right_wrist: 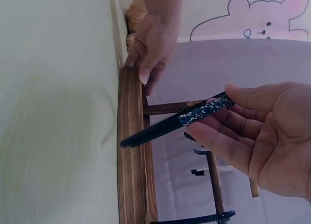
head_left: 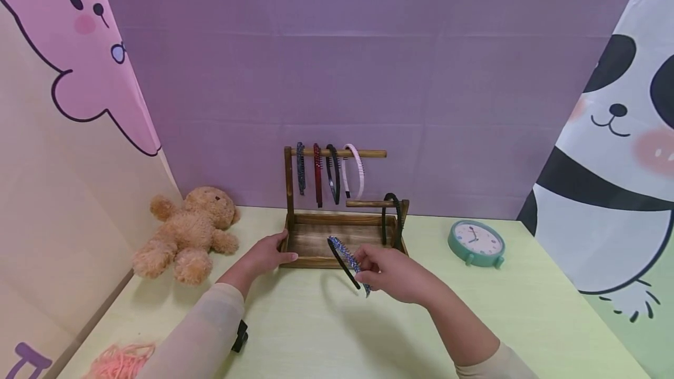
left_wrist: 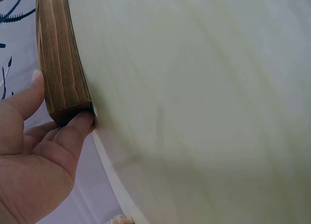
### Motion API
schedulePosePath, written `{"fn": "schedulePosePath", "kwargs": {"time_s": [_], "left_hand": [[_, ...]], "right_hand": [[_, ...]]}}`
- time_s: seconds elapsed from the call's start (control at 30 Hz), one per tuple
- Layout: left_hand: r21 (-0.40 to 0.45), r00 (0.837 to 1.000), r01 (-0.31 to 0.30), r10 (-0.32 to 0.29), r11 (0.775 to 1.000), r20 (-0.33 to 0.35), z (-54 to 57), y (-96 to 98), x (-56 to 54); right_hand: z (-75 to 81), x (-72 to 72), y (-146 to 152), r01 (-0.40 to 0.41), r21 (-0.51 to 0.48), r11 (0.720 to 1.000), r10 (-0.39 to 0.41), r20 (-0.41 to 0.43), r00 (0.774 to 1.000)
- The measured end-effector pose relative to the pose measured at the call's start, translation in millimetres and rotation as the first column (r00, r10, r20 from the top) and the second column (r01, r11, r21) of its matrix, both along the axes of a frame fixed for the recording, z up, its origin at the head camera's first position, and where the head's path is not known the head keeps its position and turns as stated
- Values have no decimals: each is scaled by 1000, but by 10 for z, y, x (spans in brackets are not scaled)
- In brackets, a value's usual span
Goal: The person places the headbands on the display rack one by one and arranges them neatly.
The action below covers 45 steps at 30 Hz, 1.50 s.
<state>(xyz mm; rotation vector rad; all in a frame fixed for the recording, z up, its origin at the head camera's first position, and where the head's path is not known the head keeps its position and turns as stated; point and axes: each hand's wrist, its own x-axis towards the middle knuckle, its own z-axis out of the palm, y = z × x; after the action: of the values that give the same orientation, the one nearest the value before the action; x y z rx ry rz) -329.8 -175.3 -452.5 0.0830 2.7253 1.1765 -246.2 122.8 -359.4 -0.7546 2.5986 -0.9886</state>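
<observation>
A brown wooden headband stand [head_left: 310,262] with a tray base stands against the purple backdrop. At its left corner my left hand [head_left: 267,252] grips the tray wall, thumb on one side and fingers on the other; the left wrist view shows the wooden end [left_wrist: 63,63] between them. In front of the tray, my right hand [head_left: 395,274] pinches a glittery blue-silver headband [right_wrist: 204,112] in the air. From the upper bar hang a dark glittery headband [head_left: 301,168], a red one [head_left: 318,177], a black one [head_left: 330,177] and a pale pink one [head_left: 359,169].
Another black headband [head_left: 385,224] hangs on the lower bar. A teddy bear [head_left: 189,230] lies left of the stand, and a green alarm clock [head_left: 476,244] lies to the right. Pink yarn [head_left: 118,362] and a small black object [head_left: 240,337] are near my left sleeve.
</observation>
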Motion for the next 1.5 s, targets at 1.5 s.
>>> {"fn": "schedulePosePath", "kwargs": {"time_s": [1.5], "left_hand": [[13,999,-21,21,1000,25,35,19,42]], "right_hand": [[406,-80,640,145,-435,889,-206,-95,974]]}}
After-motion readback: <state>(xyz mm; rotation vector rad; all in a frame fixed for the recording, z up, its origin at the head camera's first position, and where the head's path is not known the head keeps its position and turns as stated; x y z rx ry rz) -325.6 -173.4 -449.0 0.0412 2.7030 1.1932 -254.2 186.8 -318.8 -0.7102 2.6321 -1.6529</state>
